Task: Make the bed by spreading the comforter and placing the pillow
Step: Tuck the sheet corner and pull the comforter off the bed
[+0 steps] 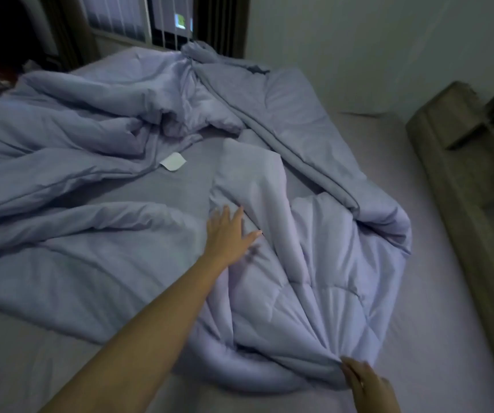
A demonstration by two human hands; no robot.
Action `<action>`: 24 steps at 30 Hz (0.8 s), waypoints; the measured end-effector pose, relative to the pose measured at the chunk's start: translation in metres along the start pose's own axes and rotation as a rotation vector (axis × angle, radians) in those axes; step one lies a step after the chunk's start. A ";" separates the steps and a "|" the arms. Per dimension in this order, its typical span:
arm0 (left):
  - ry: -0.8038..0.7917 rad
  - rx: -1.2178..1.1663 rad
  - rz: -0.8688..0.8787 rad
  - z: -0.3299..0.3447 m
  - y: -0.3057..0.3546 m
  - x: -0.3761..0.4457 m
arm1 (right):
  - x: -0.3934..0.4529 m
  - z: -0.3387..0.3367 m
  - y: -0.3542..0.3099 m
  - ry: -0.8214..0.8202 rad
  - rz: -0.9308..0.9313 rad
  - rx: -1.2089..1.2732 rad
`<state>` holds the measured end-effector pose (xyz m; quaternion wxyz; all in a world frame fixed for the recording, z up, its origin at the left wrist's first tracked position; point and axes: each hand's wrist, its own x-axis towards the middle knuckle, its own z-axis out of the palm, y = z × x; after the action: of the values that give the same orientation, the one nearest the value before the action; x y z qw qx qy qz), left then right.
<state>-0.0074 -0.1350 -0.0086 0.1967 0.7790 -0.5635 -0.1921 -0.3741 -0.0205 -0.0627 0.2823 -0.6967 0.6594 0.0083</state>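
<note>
Barely begun: comforter heaped and twisted mid-bed, right hand pinching its near fold, left hand flat and splayed on it, spreading all ahead, no pillow in sight

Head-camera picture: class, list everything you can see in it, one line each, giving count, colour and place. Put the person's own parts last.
comforter: one, lilac-blue, rumpled across the bed
tag: one, white, at a comforter edge mid-bed
sheet: one, pale lilac, bare along the right and near sides
headboard: one, brown-olive, right of the bed
window: one, with vertical blinds, top left
wall: one, whitish, top right
left hand: one, open, flat on the comforter at centre
right hand: one, gripping a comforter corner, bottom right
</note>
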 end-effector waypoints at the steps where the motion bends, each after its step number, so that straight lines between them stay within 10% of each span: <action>1: -0.061 0.006 -0.060 0.011 0.002 0.001 | -0.015 0.001 0.012 0.038 0.046 -0.077; 7: -0.073 0.010 -0.094 0.081 0.029 -0.019 | -0.044 -0.013 -0.015 0.198 0.132 0.307; 13: -0.094 -0.535 0.182 0.055 0.049 -0.107 | -0.026 -0.082 -0.109 0.303 -0.113 0.754; 17: 0.069 -0.449 0.450 0.018 0.065 -0.170 | -0.025 -0.110 -0.173 0.153 -0.268 0.701; 24: 0.041 -0.362 0.665 -0.041 0.085 -0.221 | -0.077 -0.138 -0.116 0.493 -0.257 0.258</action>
<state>-0.1185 0.0555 0.0881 0.3939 0.5097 -0.7387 -0.1986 -0.3267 -0.0088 0.1271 0.1988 -0.7138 0.6101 -0.2805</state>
